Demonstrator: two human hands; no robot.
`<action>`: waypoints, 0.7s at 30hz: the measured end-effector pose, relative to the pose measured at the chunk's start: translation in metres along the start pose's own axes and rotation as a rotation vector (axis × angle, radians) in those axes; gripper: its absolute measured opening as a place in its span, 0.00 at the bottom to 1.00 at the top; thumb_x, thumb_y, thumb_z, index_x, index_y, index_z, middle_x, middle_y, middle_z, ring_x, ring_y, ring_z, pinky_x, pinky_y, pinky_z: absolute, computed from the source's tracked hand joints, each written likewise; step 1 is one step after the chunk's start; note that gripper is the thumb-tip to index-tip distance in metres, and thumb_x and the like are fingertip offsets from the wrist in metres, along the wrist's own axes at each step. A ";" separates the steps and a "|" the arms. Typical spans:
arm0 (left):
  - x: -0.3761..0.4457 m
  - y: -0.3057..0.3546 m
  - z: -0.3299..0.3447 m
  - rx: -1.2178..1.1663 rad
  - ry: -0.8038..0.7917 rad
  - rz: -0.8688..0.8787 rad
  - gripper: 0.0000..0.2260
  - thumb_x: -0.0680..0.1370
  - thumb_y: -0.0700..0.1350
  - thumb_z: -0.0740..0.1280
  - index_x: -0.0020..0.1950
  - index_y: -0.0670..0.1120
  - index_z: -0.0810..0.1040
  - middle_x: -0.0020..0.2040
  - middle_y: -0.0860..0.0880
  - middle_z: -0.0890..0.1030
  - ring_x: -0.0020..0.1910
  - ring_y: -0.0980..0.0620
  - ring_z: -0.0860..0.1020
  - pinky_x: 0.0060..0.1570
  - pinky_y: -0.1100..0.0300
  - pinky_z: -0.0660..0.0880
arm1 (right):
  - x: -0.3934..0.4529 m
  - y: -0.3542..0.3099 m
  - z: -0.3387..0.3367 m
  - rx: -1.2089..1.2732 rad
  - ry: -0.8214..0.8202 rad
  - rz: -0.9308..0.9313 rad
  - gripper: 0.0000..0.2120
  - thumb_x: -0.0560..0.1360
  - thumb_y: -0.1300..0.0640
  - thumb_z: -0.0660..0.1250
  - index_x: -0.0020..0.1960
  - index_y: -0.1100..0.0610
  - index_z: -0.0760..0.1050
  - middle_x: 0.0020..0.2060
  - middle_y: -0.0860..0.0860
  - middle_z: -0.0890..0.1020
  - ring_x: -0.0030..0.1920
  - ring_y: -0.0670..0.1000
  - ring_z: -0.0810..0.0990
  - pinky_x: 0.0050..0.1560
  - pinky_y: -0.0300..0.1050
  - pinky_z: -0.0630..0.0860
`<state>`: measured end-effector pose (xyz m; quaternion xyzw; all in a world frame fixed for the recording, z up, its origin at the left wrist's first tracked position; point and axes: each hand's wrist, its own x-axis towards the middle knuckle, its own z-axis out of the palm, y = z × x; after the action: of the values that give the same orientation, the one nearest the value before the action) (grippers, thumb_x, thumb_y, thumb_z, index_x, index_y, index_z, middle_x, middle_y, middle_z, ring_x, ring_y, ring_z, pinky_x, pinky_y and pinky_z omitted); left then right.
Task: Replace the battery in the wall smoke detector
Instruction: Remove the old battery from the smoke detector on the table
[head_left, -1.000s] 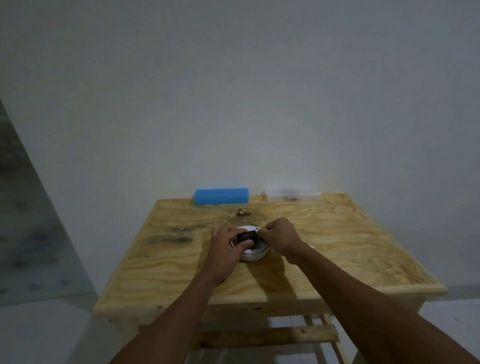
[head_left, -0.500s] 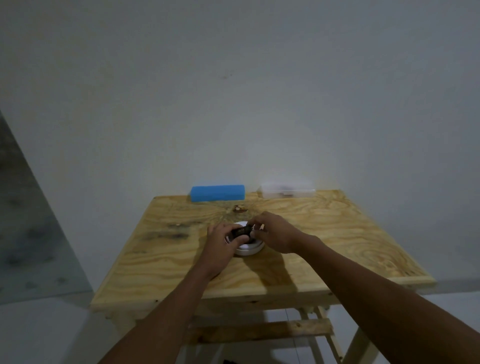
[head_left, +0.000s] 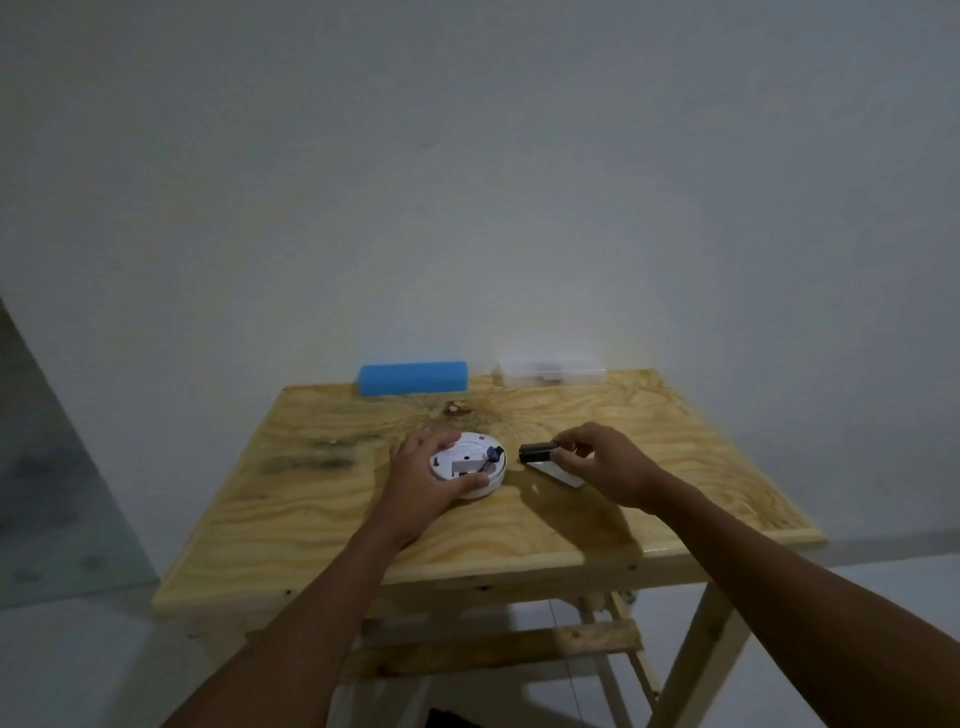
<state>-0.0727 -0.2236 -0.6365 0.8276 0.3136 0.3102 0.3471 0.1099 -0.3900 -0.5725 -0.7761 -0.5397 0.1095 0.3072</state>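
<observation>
A round white smoke detector (head_left: 475, 464) lies back-up on the wooden table (head_left: 322, 519), its open compartment showing a small blue connector on wires. My left hand (head_left: 423, 480) grips the detector's left rim and holds it down. A black battery (head_left: 536, 452) is pinched in the fingers of my right hand (head_left: 605, 465), just right of the detector and slightly above the tabletop. Under that hand lies a flat white cover piece (head_left: 556, 474), partly hidden.
A blue rectangular box (head_left: 414, 378) and a clear plastic box (head_left: 549, 373) sit along the table's far edge against the wall. A dark knot (head_left: 457, 409) marks the wood behind the detector. The table's front edge is close to me.
Both hands were on the detector with the battery in it. Now my right hand has pulled the battery out and moved it to the right; my left hand still holds the detector.
</observation>
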 end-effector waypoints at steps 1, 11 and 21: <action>0.000 0.000 0.000 0.009 0.001 -0.004 0.32 0.68 0.57 0.78 0.69 0.52 0.75 0.67 0.51 0.71 0.69 0.52 0.63 0.64 0.59 0.61 | -0.003 0.003 0.002 -0.009 -0.025 0.001 0.12 0.79 0.55 0.63 0.57 0.58 0.80 0.45 0.54 0.79 0.44 0.50 0.76 0.42 0.40 0.71; -0.003 0.003 0.000 0.034 -0.017 0.011 0.30 0.70 0.56 0.76 0.69 0.48 0.76 0.72 0.50 0.70 0.72 0.52 0.66 0.67 0.61 0.62 | -0.013 0.022 0.012 -0.145 -0.134 0.008 0.14 0.76 0.52 0.66 0.61 0.52 0.78 0.50 0.51 0.73 0.50 0.51 0.73 0.47 0.38 0.69; -0.001 0.004 0.003 0.056 -0.007 0.006 0.29 0.71 0.58 0.74 0.69 0.49 0.75 0.72 0.51 0.70 0.71 0.53 0.67 0.65 0.61 0.62 | -0.006 0.022 0.008 -0.263 -0.196 -0.014 0.16 0.76 0.50 0.65 0.62 0.53 0.78 0.53 0.53 0.74 0.52 0.51 0.72 0.53 0.45 0.72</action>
<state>-0.0704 -0.2279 -0.6352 0.8391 0.3185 0.2994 0.3238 0.1207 -0.3979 -0.5932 -0.7915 -0.5821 0.1111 0.1495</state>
